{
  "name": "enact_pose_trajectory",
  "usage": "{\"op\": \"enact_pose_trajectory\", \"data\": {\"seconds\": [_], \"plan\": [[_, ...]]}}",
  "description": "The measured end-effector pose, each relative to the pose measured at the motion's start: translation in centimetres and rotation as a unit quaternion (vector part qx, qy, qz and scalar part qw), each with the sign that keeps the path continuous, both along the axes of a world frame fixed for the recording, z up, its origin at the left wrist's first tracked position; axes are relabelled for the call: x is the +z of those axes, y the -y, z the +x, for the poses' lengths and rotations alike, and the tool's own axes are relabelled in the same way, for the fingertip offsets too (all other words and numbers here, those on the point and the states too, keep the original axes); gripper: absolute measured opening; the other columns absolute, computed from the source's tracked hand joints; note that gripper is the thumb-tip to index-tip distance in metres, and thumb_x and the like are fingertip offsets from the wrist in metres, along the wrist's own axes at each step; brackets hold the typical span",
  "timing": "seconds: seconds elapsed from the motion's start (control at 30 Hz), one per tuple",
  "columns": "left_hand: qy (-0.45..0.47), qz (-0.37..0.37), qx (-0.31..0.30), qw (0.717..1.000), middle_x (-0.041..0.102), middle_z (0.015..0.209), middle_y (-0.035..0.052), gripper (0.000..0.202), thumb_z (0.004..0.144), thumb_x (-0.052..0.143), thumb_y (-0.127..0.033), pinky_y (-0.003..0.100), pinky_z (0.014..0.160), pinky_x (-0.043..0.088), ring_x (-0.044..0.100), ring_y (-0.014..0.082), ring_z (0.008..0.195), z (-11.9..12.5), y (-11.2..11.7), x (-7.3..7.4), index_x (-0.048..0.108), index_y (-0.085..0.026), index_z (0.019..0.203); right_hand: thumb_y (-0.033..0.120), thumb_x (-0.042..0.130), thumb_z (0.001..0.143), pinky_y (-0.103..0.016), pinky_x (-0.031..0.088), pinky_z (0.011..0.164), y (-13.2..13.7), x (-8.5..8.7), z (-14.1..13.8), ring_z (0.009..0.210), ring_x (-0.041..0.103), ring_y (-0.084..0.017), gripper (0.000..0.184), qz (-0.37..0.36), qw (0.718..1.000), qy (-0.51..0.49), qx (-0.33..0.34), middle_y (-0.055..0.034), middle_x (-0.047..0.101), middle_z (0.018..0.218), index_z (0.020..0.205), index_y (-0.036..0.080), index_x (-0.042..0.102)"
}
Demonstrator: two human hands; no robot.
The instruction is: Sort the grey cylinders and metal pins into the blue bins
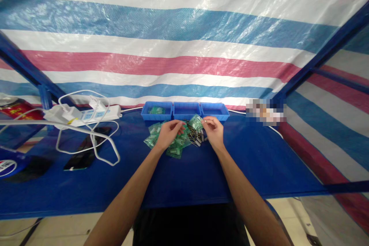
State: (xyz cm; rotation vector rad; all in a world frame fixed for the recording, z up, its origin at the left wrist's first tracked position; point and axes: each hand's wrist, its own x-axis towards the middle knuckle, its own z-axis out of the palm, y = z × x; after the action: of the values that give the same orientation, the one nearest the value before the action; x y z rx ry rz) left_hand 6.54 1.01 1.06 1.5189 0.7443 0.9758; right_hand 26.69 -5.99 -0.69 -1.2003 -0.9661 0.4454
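Observation:
My left hand (169,133) and my right hand (212,131) are together over a pile of small green plastic bags (176,147) on the blue table (253,161). Both hands pinch one green bag (196,122) held up between them, the left at its left edge, the right at its right edge. Under the bag lies a heap of small dark metal parts (196,135). Just behind stand three blue plastic bins (185,110) in a row; the left one has green bags inside.
A white power strip (95,114) with plugs and looping white cables (102,150) lies at the left, over a dark phone (86,150). A red packet (17,108) sits at the far left. A striped tarp wall rises behind; blue frame bars stand at both sides.

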Motion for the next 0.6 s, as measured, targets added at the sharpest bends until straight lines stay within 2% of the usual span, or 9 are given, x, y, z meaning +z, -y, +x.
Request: {"op": "enact_pose_trajectory", "data": {"seconds": [0.2,0.37,0.47,0.6], "plan": [[-0.024,0.001,-0.01,1.0,0.075,0.081,0.0067,0.048,0.085,0.074,-0.059,0.025,0.055,0.049,0.065,0.0162,0.063,-0.1,0.7,0.7,0.078,-0.013,0.1,0.048,0.092,0.069,-0.028,0.056,0.066,-0.1,-0.1,0.0,0.064,0.07,-0.016,0.039,-0.001,0.992,-0.117,0.044,0.0002,0.077,0.074,0.088,0.022,0.071],[-0.025,0.037,-0.03,0.999,0.066,0.066,0.0007,0.038,0.081,0.082,-0.052,0.023,0.055,0.047,0.061,0.0133,0.058,-0.2,1.1,0.6,0.068,-0.016,0.081,0.045,0.094,0.067,-0.028,0.057,0.063,0.0,-0.1,-0.3,0.064,0.071,-0.017,0.037,-0.012,0.984,-0.155,0.09,0.0003,0.079,0.076,0.09,0.023,0.073],[-0.016,0.056,-0.031,0.998,0.06,0.063,-0.0038,0.04,0.077,0.086,-0.047,0.021,0.055,0.045,0.058,0.0109,0.055,-0.2,1.1,0.4,0.059,-0.018,0.08,0.042,0.094,0.068,-0.027,0.056,0.062,0.2,0.4,-0.5,0.062,0.071,-0.016,0.035,-0.008,0.975,-0.18,0.128,0.0006,0.08,0.076,0.089,0.024,0.074],[-0.043,0.05,-0.062,0.996,0.065,0.067,-0.0013,0.034,0.085,0.079,-0.048,0.022,0.055,0.046,0.059,0.0115,0.055,-0.3,1.2,0.7,0.066,-0.016,0.086,0.04,0.095,0.066,-0.028,0.056,0.06,0.5,0.8,-0.7,0.06,0.07,-0.016,0.035,-0.018,0.962,-0.206,0.18,0.0009,0.079,0.074,0.09,0.024,0.075]]}}
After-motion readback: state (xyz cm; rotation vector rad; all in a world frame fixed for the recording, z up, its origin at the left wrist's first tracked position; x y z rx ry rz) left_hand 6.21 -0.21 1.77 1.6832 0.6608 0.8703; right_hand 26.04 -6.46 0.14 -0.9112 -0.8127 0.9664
